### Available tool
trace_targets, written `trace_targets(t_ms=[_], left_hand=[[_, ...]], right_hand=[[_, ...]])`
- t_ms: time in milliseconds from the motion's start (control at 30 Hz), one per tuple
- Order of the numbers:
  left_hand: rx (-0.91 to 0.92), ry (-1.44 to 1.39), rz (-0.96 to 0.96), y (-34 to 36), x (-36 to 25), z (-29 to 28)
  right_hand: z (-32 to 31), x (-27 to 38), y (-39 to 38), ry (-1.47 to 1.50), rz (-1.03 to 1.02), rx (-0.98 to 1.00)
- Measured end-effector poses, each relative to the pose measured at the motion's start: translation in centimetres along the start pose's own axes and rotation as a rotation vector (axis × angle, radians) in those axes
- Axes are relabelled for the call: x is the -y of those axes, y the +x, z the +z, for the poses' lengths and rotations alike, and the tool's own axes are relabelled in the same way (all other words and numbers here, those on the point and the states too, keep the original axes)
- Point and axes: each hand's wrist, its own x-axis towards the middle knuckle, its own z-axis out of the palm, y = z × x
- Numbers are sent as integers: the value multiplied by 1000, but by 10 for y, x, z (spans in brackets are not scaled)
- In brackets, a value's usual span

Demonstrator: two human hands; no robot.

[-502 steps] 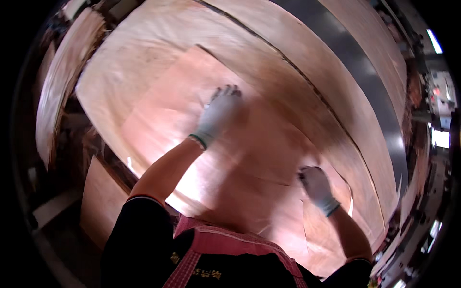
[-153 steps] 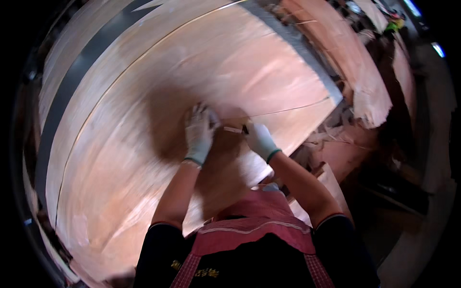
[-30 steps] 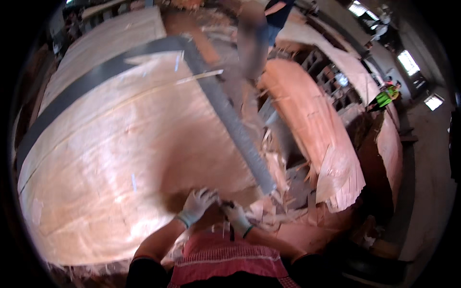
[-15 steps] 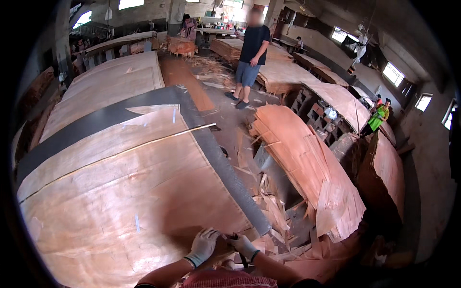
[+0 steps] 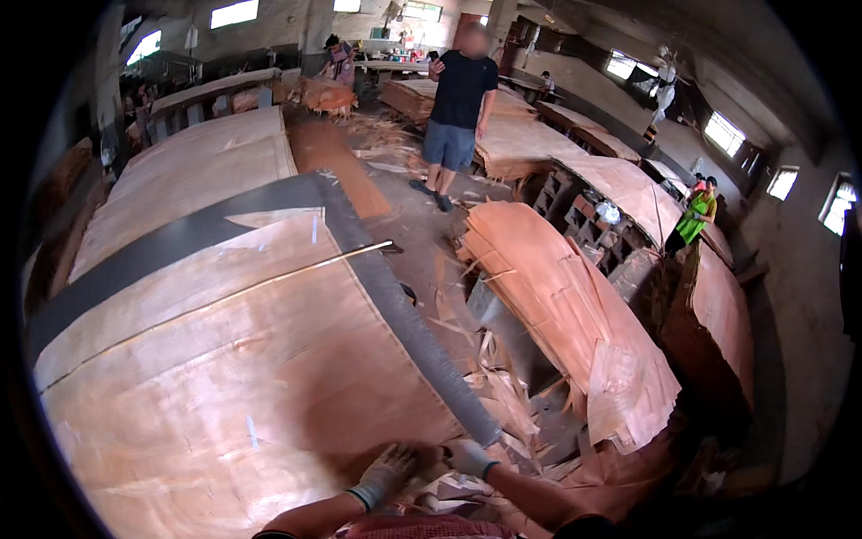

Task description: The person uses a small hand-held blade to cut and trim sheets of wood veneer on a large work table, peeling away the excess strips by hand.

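Gently flatten the near edge of the veneer sheet (image 5: 224, 368), spread before you on the dark grey surface (image 5: 377, 287), with your left hand (image 5: 388, 472); your right hand (image 5: 469, 457) should work close by. I can't tell whether either grips anything.

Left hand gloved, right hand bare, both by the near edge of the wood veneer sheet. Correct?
Not quite: the right hand is gloved too, as the current head view shows. The left hand is indeed gloved, and both are by the near edge of the wood veneer sheet.
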Motion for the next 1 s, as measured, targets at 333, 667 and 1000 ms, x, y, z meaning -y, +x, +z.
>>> trace_targets(t_ms=[333,667,1000], left_hand=[[-9,-230,-100,1,2,9],[-262,-540,61,104,-10,-144],[-685,-538,762,302,-228,-426]], right_hand=[[-121,-1,-62,598,399,-237],[-230,-44,-143,639,192,5],[-283,-116,-133,429,-170,632]])
